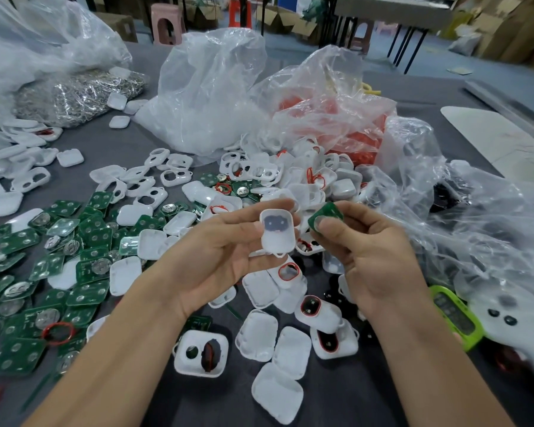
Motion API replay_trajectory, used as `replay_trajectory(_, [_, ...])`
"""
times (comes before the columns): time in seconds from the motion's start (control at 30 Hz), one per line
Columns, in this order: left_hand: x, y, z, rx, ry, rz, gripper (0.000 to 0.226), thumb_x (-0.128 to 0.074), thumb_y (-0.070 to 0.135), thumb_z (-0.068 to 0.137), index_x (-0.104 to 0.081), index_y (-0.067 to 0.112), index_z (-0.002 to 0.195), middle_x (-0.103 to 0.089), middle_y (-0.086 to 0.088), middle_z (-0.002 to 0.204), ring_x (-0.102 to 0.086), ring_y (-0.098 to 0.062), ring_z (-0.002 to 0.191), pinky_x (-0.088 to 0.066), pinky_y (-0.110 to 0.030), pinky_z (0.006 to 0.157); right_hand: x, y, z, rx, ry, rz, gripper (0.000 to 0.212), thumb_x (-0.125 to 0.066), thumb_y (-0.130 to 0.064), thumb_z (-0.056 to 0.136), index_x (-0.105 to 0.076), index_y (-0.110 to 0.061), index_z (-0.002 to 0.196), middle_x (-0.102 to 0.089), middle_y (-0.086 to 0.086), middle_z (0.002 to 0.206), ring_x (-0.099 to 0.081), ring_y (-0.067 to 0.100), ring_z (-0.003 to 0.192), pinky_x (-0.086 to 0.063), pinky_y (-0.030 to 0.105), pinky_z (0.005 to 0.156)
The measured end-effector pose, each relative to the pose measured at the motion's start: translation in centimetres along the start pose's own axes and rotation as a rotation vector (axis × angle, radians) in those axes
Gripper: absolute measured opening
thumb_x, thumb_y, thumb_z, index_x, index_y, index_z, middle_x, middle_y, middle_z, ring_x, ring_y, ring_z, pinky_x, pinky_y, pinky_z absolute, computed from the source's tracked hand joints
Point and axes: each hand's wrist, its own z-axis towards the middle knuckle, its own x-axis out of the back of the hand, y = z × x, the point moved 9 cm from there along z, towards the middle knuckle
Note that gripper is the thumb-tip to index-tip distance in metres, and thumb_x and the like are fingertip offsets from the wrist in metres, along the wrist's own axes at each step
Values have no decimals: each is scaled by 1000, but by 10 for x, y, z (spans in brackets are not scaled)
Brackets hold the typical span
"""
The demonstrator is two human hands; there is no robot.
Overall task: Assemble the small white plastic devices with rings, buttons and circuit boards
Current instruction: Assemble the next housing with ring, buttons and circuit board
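Left hand [228,251], palm up above the table [336,405], curls its thumb and fingers round a white shell [276,232], whose hollow side faces the camera with a grey patch in its upper half. Right hand [373,257] pinches a green circuit board [326,214] between thumb and fingertips, tilted, just beside the shell's upper right corner; whether the two touch I cannot tell. Both pieces are held up over the middle of the grey table, above the loose parts.

Behind the hands stand crumpled plastic bags: a clear bag [213,87] in the middle, a bag of red rings [346,118] to its right, a bag of shiny metal bits [74,94] at far left, and a clear sack [475,229] spreading along the right side with dark pieces inside. Left of the forearms lies a heap of green boards [43,272], many bearing round metal contacts. White covers [130,175] with cut-out openings lie scattered beyond that heap. Under and in front of the hands sits a cluster of white shells [259,337], some with a red ring fitted inside. A lime-green framed device [453,315] lies near the right wrist. One loose red ring [58,332] rests on the green boards at lower left
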Motion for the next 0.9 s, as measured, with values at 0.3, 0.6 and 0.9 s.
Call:
replay_trajectory(0.3, [3, -3, 2, -22, 41, 128, 36, -62, 4, 87, -77, 13, 119, -71, -12, 124, -70, -27, 106, -60, -47, 93, -16, -28, -12, 168, -150, -224, 8, -80, -16, 69, -83, -15, 76, -71, 6, 64, -54, 12, 53, -43, 20, 48])
replay_trajectory(0.6, [1, -7, 0, 5, 18, 161, 40, -63, 12, 90, -70, 8, 129, -72, -14, 122, -66, -33, 112, -50, -61, 104, -28, -24, -16, 270, -221, -425, 16, -82, 4, 79, -79, -12, 79, -73, 12, 65, -60, 19, 45, -44, 21, 42])
replay_trajectory(0.9, [-2, -9, 0, 28, -5, 156, 37, -64, 14, 89, -74, 13, 125, -73, -11, 120, -70, -24, 107, -54, -55, 102, -33, -23, -18, 314, -270, -490, 17, -84, -1, 79, -82, -17, 79, -77, 2, 70, -67, 9, 54, -52, 18, 54])
